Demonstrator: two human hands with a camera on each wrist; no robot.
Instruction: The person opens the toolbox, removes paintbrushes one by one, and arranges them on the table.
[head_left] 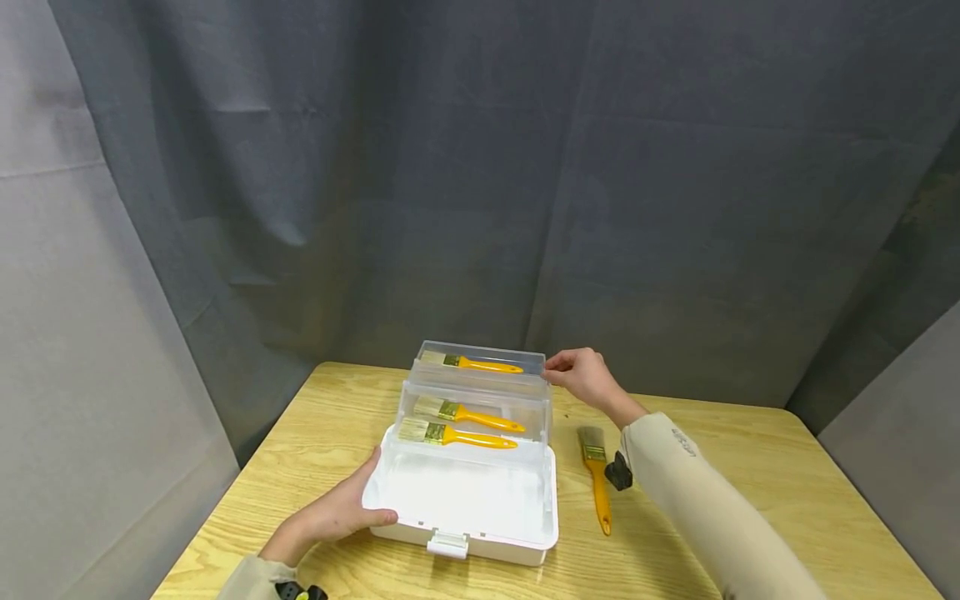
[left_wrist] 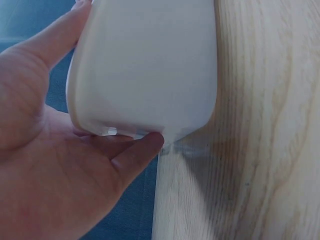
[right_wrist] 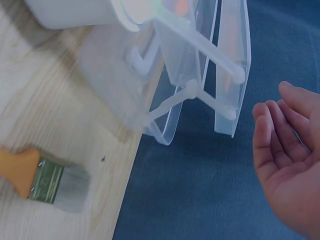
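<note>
A white case (head_left: 457,500) stands opened, its fold-out clear trays raised behind the bare white base. The left hand (head_left: 341,504) grips the case's left end, thumb on the front rim and fingers around the back corner; the left wrist view shows its white end wall (left_wrist: 150,65). One yellow-handled paintbrush (head_left: 487,365) lies in the top tray (head_left: 534,362). Two more paintbrushes (head_left: 487,418) lie in the lower tray (head_left: 537,410). The right hand (head_left: 588,377) is beside the top tray's right end, fingers loosely bent and holding nothing; a gap shows in the right wrist view.
Another paintbrush (head_left: 598,483) lies on the wooden table (head_left: 720,454) right of the case, below the right forearm. A white latch (head_left: 447,544) juts from the case's front. Grey curtain (head_left: 480,183) hangs close behind the table's back edge.
</note>
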